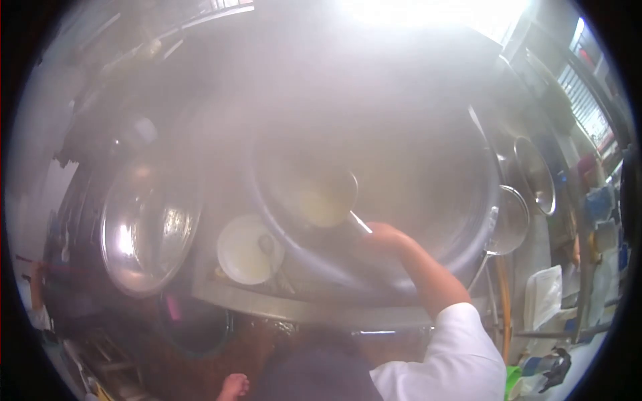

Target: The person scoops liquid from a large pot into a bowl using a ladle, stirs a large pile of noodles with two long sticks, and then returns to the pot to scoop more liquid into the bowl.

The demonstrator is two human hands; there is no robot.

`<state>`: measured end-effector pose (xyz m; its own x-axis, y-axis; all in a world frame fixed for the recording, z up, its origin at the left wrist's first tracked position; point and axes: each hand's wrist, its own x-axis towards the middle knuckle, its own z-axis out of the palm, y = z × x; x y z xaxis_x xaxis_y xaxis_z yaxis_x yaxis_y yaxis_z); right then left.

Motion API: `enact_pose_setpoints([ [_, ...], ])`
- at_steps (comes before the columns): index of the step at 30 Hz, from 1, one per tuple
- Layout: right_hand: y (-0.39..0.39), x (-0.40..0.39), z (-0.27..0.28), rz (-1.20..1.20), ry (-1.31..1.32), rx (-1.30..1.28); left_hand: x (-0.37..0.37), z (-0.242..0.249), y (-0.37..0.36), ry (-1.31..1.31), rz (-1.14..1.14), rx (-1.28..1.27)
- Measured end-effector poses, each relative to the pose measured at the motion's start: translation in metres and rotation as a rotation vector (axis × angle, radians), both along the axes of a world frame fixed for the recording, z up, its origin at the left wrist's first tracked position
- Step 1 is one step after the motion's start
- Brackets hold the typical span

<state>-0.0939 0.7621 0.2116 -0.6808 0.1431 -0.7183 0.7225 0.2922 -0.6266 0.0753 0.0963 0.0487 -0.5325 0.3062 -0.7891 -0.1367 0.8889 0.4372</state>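
Steam hangs over a very large metal pot [314, 264]. My right hand [382, 238] is closed round the handle of a round ladle [326, 199], whose wide bowl is inside the pot and looks filled with something pale yellowish. What lies deeper in the pot is veiled by steam. My left hand [235, 385] is low at the bottom edge, away from the pot, its fingers curled with nothing visible in them. A white bowl [242, 252] with a spoon or small ladle in it stands just left of the pot.
At the left is a big shiny metal basin [148, 234]. A round strainer [509, 220] and a long wooden handle [503, 301] are right of the pot, with a metal lid [535, 175] beyond. A white plastic container [543, 295] lies farther right.
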Motion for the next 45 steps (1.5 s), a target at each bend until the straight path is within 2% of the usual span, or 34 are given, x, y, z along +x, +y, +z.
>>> enact_pose_setpoints([
  [1,-0.011,0.008,0.009,0.003,-0.006,0.002,0.006,-0.002,-0.004,-0.087,0.295,0.155],
  [3,-0.033,0.025,0.032,-0.095,0.057,-0.110,0.006,-0.017,-0.013,-0.137,0.370,0.179],
  [5,-0.061,0.039,0.069,-0.102,0.084,-0.051,0.007,-0.025,-0.025,-0.183,0.445,0.203],
  [6,-0.074,0.043,0.082,-0.103,0.111,0.007,0.003,-0.025,-0.023,-0.259,0.628,0.145],
  [7,-0.082,0.048,0.087,-0.092,0.107,0.012,-0.003,-0.016,-0.014,-0.339,0.815,0.084],
  [10,-0.105,0.061,0.099,-0.102,0.213,0.019,-0.009,0.014,-0.001,-0.295,0.890,-0.016],
  [13,-0.128,0.065,0.113,-0.154,0.270,0.075,-0.004,0.010,-0.009,-0.289,0.887,0.021],
  [16,-0.141,0.070,0.109,-0.161,0.314,0.178,0.010,-0.006,-0.023,-0.322,0.866,0.025],
  [18,-0.148,0.072,0.099,-0.189,0.381,0.148,0.022,-0.015,-0.038,-0.325,0.894,0.023],
  [24,-0.176,0.074,0.112,-0.215,0.355,0.234,0.032,-0.020,-0.064,-0.378,0.793,-0.048],
  [28,-0.181,0.075,0.108,-0.227,0.396,0.266,0.027,-0.024,-0.074,-0.361,0.858,-0.062],
  [32,-0.187,0.074,0.109,-0.211,0.412,0.315,0.020,-0.030,-0.070,-0.369,0.931,-0.022],
  [36,-0.197,0.073,0.118,-0.155,0.403,0.451,0.013,-0.033,-0.064,-0.370,0.891,0.017],
  [39,-0.201,0.072,0.118,-0.108,0.374,0.659,0.006,-0.030,-0.062,-0.389,0.874,0.046],
  [45,-0.209,0.069,0.126,-0.084,0.396,0.719,0.003,-0.046,-0.077,-0.383,0.905,0.059],
])
